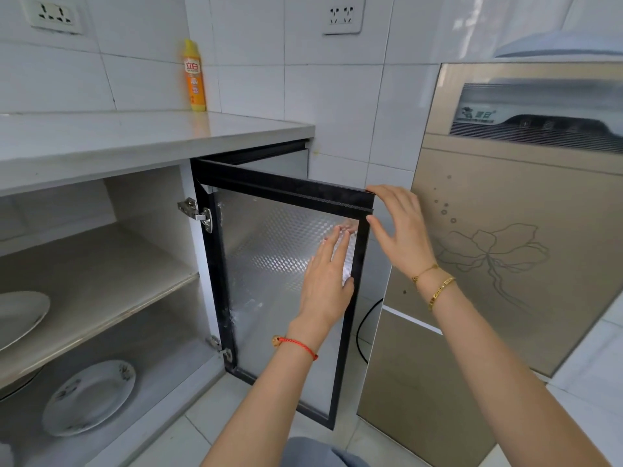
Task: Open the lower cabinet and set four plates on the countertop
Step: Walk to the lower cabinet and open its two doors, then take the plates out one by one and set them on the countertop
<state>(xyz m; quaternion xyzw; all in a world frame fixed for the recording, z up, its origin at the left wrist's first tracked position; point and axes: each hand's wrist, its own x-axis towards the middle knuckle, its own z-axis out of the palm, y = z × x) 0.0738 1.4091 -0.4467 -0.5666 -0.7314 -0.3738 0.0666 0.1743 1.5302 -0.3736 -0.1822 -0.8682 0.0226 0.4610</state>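
The open cabinet (pixel 101 264) holds one plate (pixel 89 397) on its floor and another plate (pixel 20 315) on the shelf; the countertop (pixel 135 139) lies above. The left hand (pixel 325 281) presses flat against the swung-out door (pixel 279 264), while the right hand (pixel 399 227), fingers spread, touches its top outer corner.

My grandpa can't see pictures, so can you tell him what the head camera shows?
Two hands are on an open lower cabinet door: the left hand lies flat on its shiny panel and the right hand touches its top corner. Inside, a white plate sits on the shelf and a patterned plate below; the countertop holds a yellow bottle.
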